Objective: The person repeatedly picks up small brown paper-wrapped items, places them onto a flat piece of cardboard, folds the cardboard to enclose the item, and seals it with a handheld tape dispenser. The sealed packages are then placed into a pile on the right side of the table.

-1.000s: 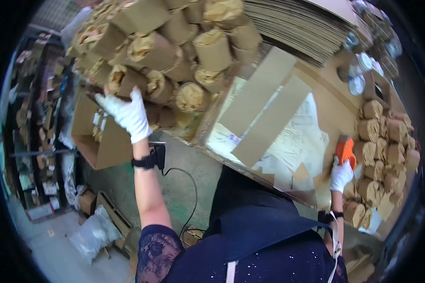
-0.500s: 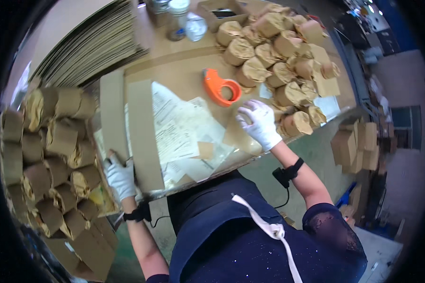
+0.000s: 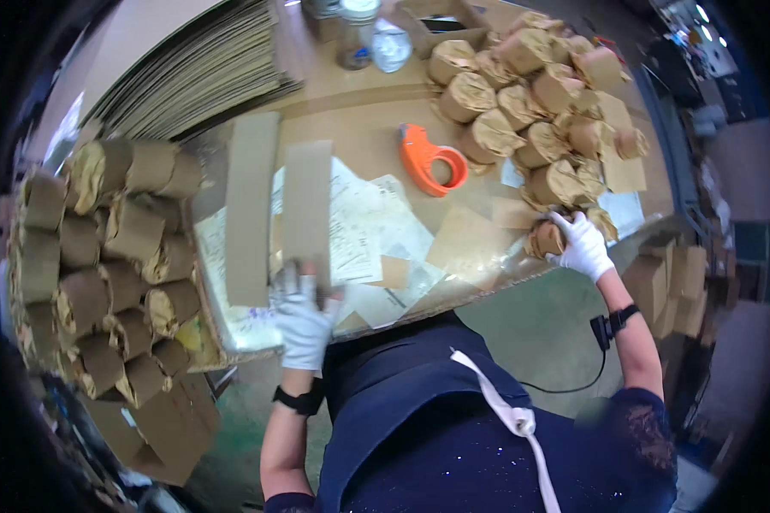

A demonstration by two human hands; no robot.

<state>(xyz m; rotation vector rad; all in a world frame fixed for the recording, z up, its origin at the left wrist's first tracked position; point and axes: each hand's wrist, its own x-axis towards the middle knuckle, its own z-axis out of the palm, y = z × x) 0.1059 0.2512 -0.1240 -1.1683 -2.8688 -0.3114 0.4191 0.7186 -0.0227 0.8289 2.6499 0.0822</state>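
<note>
My left hand (image 3: 304,327), in a white glove, is at the near end of a flat grey-brown cardboard strip (image 3: 309,205). Its fingers lie over that end but are smeared by motion, so their grip is unclear. A second cardboard strip (image 3: 251,214) lies parallel on the left. At the table's right front edge, my gloved right hand (image 3: 585,246) has its fingers and thumb around a round bundle wrapped in brown paper (image 3: 543,240). Several similar wrapped bundles (image 3: 553,183) sit just beyond it. Printed paper sheets (image 3: 356,227) spread out beside the strips.
An orange tape dispenser (image 3: 421,162) lies mid-table. A stack of cardboard sheets (image 3: 197,73) stands at the far left, near a jar (image 3: 356,38) and a small open box (image 3: 441,19). More wrapped bundles (image 3: 83,303) fill the left side. Cartons (image 3: 680,274) stand beyond the table's right edge.
My right hand has moved right and closed around a wrapped bundle. My left hand has shifted right to the strip's near end, and the strips sit farther from the front edge.
</note>
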